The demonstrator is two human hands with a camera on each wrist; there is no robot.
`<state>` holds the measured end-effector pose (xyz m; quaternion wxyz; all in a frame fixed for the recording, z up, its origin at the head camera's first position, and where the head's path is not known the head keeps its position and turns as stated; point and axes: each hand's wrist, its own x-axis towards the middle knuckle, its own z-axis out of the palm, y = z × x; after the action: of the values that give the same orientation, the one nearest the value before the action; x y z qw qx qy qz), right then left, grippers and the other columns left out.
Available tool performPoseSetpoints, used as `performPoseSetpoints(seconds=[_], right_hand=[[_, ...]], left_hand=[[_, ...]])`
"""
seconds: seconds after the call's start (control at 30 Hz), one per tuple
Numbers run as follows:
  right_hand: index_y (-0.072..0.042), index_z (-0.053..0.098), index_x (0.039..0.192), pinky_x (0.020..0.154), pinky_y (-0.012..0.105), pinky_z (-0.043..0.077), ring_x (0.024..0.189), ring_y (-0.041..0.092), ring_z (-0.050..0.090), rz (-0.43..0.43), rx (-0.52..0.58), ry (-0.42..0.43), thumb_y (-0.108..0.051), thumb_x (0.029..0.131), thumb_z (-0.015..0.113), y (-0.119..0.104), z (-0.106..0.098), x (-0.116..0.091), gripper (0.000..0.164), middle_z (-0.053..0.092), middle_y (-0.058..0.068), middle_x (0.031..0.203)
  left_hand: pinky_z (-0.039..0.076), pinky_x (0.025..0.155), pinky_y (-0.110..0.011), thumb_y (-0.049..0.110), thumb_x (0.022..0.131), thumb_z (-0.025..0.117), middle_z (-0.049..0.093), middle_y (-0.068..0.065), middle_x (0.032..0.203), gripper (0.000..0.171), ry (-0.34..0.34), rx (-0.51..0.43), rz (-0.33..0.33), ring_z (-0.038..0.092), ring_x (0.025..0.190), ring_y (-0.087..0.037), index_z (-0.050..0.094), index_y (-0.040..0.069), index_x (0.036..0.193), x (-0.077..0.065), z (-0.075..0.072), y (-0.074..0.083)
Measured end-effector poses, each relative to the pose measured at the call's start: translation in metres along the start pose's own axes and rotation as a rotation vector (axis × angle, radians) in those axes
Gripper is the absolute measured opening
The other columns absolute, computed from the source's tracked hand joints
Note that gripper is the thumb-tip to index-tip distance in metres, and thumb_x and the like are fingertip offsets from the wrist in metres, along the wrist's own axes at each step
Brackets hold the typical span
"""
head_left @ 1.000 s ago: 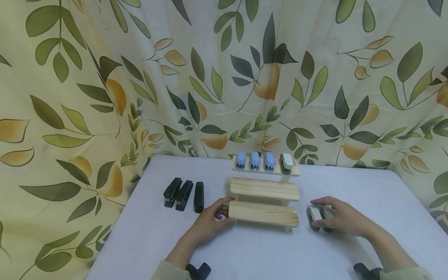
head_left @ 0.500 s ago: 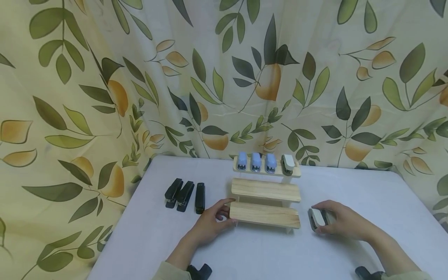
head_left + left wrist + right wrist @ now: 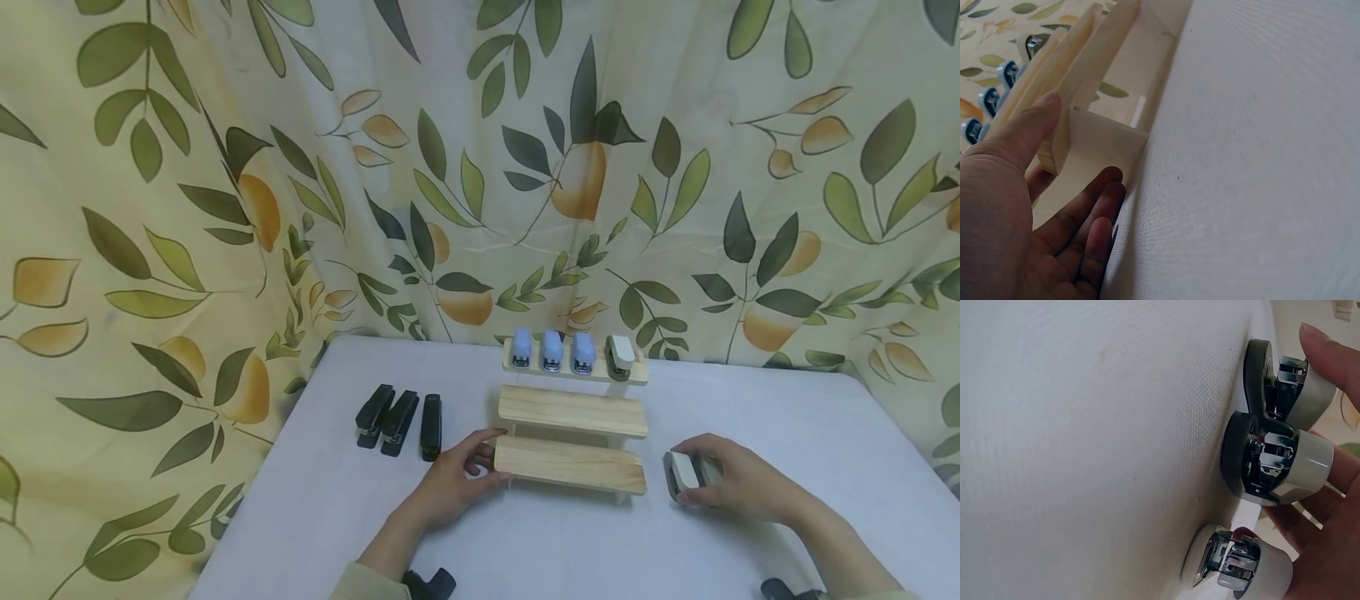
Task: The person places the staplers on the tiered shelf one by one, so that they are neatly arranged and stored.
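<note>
Two bare hands over a white table in the head view. Left hand has the left end of the bottom shelf of a three-step wooden rack pinched between thumb and fingers. Right hand, partly open, is curled around a white stapler right of the rack, with a second one mostly under the palm. Three black staplers sit on the table left of the rack, and the top shelf has three blue staplers plus another white one.

Left wrist view: thumb on the shelf, lower fingers loosely bent underneath.

Right wrist view: three white-topped staplers on the table, two dark-based ones close together and a pale-based one nearest the camera. Thumb's on the farthest top, fingers behind the row; can't tell how firm that hold is.
</note>
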<state>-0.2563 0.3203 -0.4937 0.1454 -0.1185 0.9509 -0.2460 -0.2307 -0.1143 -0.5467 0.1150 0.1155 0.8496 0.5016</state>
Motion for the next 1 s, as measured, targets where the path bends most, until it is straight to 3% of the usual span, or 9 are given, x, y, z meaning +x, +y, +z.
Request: performPoseSetpoints(seconds=[0.2, 0.43, 0.63, 1.0], right_hand=[[-0.007, 0.064, 0.134, 0.099, 0.070, 0.046, 0.129, 0.050, 0.054, 0.017, 0.003, 0.006, -0.050, 0.072, 0.091, 0.001, 0.001, -0.002, 0.080, 0.061, 0.023, 0.138], [-0.008, 0.059, 0.139, 0.089, 0.062, 0.053, 0.115, 0.038, 0.059, 0.042, -0.008, 0.027, -0.051, 0.076, 0.088, -0.002, -0.005, -0.005, 0.082, 0.060, 0.024, 0.138], [-0.007, 0.057, 0.142, 0.093, 0.075, 0.046, 0.125, 0.052, 0.054, 0.045, -0.010, 0.044, -0.052, 0.080, 0.085, -0.007, -0.009, -0.007, 0.081, 0.054, 0.030, 0.144], [-0.009, 0.055, 0.144, 0.089, 0.075, 0.047, 0.127, 0.063, 0.047, 0.042, 0.027, 0.104, -0.054, 0.080, 0.085, -0.018, -0.014, -0.015, 0.084, 0.052, 0.030, 0.147]], left_hand=[[0.049, 0.096, -0.034, 0.052, 0.090, 0.076, 0.067, 0.016, 0.119, 0.062, -0.002, -0.006, -0.002, 0.060, 0.107, -0.007, 0.046, 0.054, 0.145, -0.001, 0.001, 0.000], [0.049, 0.095, -0.036, 0.049, 0.091, 0.077, 0.067, 0.015, 0.119, 0.062, 0.003, 0.000, -0.002, 0.060, 0.107, -0.009, 0.047, 0.053, 0.144, -0.002, 0.000, 0.001], [0.049, 0.096, -0.035, 0.049, 0.091, 0.077, 0.067, 0.016, 0.119, 0.061, 0.004, 0.002, -0.002, 0.059, 0.107, -0.008, 0.047, 0.052, 0.145, -0.002, 0.000, 0.002], [0.049, 0.096, -0.035, 0.049, 0.091, 0.077, 0.067, 0.015, 0.120, 0.061, 0.003, 0.002, 0.006, 0.059, 0.108, -0.008, 0.048, 0.052, 0.145, -0.002, 0.000, 0.002]])
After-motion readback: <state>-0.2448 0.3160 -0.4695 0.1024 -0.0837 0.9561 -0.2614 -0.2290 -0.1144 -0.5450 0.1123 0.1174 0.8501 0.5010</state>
